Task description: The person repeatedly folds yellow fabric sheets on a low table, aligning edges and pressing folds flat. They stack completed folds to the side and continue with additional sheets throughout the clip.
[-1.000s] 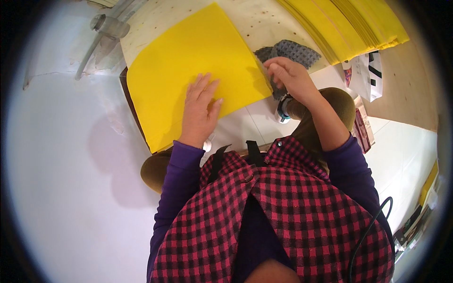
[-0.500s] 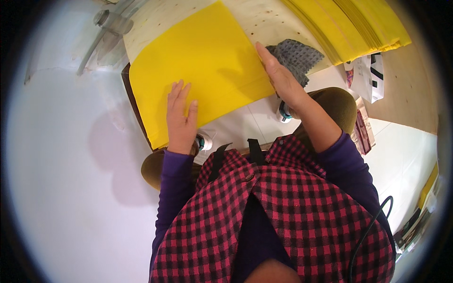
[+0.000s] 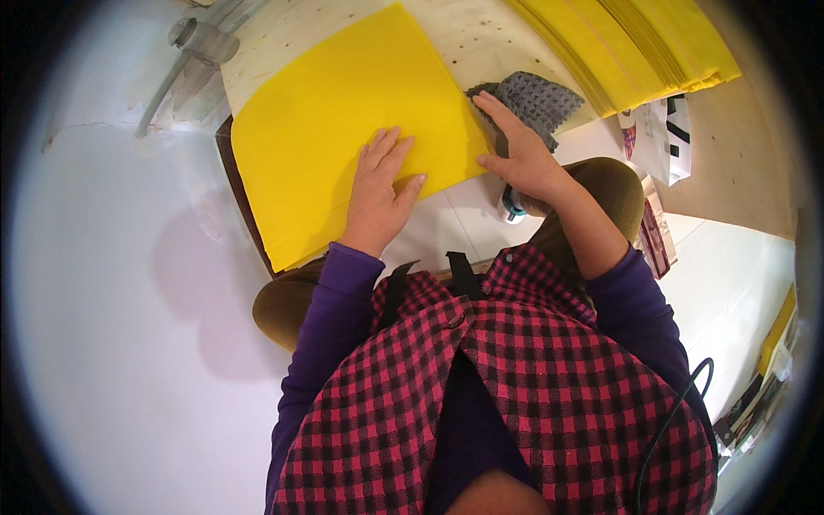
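Left hand (image 3: 380, 196): fingers loosely together, thumb apart, flat on yellow sheet | right hand (image 3: 530, 163): thumb spread, at sheet's right edge | yellow sheet (image 3: 335, 112): smooth, flat atop pale wooden board (image 3: 468, 39)

Purple sleeves (image 3: 313, 356), red-and-black checked smock (image 3: 575, 386) across lower centre, black straps (image 3: 462, 275) mid-frame, olive-brown trousers (image 3: 616, 190), dark cable (image 3: 657, 436) lower right.

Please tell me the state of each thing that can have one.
Yellow sheet: lying flat
Grey cloth: bunched
Yellow stack: piled in layers
Left hand: open, palm down over the sheet
Right hand: open, at the sheet's right edge
White bag: open or closed unclear
Dark cable: bent
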A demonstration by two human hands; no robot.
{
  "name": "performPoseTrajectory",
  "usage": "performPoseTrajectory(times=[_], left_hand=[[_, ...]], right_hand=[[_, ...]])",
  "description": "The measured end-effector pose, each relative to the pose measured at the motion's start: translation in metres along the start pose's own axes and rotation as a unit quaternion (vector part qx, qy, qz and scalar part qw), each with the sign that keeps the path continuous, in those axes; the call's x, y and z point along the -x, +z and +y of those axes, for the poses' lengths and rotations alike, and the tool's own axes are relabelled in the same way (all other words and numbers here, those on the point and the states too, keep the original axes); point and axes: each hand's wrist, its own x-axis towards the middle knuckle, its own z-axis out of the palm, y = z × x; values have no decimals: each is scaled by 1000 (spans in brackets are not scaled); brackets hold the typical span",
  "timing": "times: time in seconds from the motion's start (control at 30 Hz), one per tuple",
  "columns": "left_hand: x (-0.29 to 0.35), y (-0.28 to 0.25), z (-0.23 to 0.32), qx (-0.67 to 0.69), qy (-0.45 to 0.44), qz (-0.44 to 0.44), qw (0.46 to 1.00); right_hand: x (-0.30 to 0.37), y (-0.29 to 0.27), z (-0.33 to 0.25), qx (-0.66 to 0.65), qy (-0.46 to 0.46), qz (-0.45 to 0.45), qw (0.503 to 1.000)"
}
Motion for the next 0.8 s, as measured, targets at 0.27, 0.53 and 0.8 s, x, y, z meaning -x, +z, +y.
performPoseTrajectory(times=[0.27, 0.53, 0.8], left_hand=[[0, 2, -1, 3, -16, -3, 1000], [-2, -1, 3, 16, -27, -9, 999], [-1, -2, 2, 19, -27, -12, 999]], right_hand=[[-5, -1, 2, -3, 25, -7, 1000], [-13, 8, 2, 24, -17, 35, 999], [-41, 17, 3, 57, -111, 87, 988]])
